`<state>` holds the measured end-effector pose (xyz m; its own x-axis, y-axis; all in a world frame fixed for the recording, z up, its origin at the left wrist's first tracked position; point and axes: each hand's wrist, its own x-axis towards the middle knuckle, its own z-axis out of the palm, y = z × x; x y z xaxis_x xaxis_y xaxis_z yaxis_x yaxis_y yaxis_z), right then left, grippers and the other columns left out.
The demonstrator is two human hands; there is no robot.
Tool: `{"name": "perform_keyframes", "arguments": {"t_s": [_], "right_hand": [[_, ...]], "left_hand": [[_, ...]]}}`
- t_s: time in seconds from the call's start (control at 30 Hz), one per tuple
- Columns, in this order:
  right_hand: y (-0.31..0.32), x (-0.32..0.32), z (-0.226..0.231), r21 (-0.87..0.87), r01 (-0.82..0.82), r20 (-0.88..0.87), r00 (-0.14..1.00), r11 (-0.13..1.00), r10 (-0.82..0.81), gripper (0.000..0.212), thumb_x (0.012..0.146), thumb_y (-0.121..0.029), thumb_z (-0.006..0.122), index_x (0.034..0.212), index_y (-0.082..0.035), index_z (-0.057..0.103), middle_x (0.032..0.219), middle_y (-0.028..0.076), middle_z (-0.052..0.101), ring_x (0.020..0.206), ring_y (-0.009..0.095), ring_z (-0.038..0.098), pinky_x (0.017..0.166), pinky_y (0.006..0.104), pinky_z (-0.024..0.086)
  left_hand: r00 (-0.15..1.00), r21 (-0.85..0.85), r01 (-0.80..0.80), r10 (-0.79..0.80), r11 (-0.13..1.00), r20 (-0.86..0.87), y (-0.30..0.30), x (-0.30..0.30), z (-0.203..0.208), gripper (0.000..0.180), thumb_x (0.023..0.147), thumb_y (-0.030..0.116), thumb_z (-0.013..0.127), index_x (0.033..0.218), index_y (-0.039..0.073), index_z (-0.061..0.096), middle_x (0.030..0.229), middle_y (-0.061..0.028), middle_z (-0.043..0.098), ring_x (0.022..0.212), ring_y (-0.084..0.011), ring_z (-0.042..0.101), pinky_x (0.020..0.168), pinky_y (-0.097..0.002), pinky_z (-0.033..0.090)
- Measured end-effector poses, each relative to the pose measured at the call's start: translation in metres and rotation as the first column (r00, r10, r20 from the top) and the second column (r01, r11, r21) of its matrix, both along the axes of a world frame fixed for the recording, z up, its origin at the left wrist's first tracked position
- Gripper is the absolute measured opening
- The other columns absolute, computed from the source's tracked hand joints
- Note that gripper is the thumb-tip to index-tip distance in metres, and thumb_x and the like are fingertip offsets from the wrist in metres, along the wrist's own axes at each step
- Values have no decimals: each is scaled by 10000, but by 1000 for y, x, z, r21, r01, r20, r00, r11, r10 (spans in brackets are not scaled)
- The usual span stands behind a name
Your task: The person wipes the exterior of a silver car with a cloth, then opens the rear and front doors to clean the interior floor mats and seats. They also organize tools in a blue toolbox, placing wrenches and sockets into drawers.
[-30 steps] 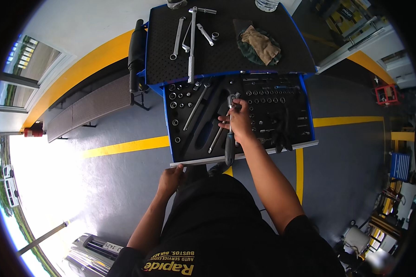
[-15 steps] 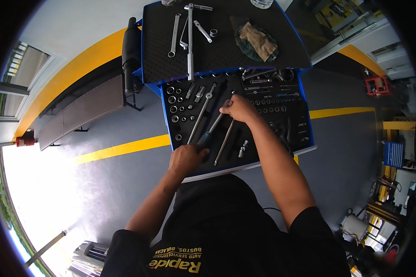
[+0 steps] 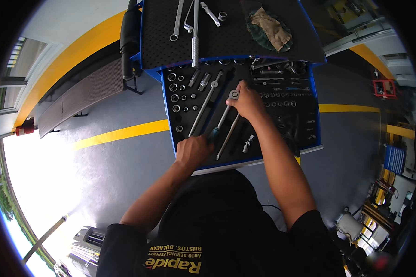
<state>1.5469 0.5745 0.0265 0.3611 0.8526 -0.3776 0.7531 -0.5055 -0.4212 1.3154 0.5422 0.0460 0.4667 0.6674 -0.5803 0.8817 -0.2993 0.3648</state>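
Note:
A ratchet wrench (image 3: 224,117) with a round head and a dark teal handle is slanted over an open tool drawer. Its handle end is in my left hand (image 3: 193,151), whose fingers are closed round it. At the other end, my right hand (image 3: 247,102) grips beside the head, thumb against it. Just right of the ratchet lies a long extension bar (image 3: 227,138), its upper end hidden by my right hand. To the left, another long bar (image 3: 202,111) with a round joint lies in the black foam. A short universal joint (image 3: 248,144) sits right of the bars.
Sockets (image 3: 174,98) line the drawer's left side; smaller ones (image 3: 280,104) stand at the right. On the blue cabinet's top (image 3: 235,27) are a combination wrench (image 3: 177,23), a breaker bar (image 3: 195,41) and cloth gloves (image 3: 272,30). A perforated bench (image 3: 83,94) stands at left.
The cabinet sits slightly higher in view. My right hand has shifted, so the ratchet's round head shows more fully. My left hand stays on the handle.

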Motion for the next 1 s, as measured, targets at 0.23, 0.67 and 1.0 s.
{"name": "perform_keyframes", "arguments": {"t_s": [0.23, 0.67, 1.0], "right_hand": [[4, 15, -9, 89, -33, -11, 999, 995, 34, 482, 767, -336, 899, 1016, -49, 602, 861, 131, 721, 909, 354, 724, 761, 476, 545], [-3, 41, -16, 103, -121, -7, 993, 987, 122, 511, 804, -429, 865, 1071, -94, 587, 944, 113, 708, 942, 331, 703, 792, 458, 531], [7, 45, 0, -58, -34, -81, 996, 998, 29, 335, 855, -323, 840, 1035, -120, 644, 1015, 75, 728, 996, 288, 706, 826, 436, 544]], "left_hand": [[984, 42, 164, -161, 986, -76, 1, 9, -11, 258, 944, 327, 671, 961, 88, 768, 888, -154, 772, 865, -322, 768, 741, -422, 601], [642, -644, -235, 613, 728, 459, 48, -92, 16, 476, 965, 150, 693, 1389, -25, 565, 1195, -148, 680, 1069, -236, 694, 1007, -371, 545], [466, -747, -186, 727, 638, 505, 40, -93, 30, 542, 917, 28, 716, 1421, -13, 522, 1267, -134, 671, 1137, -227, 681, 1011, -380, 559]]}}
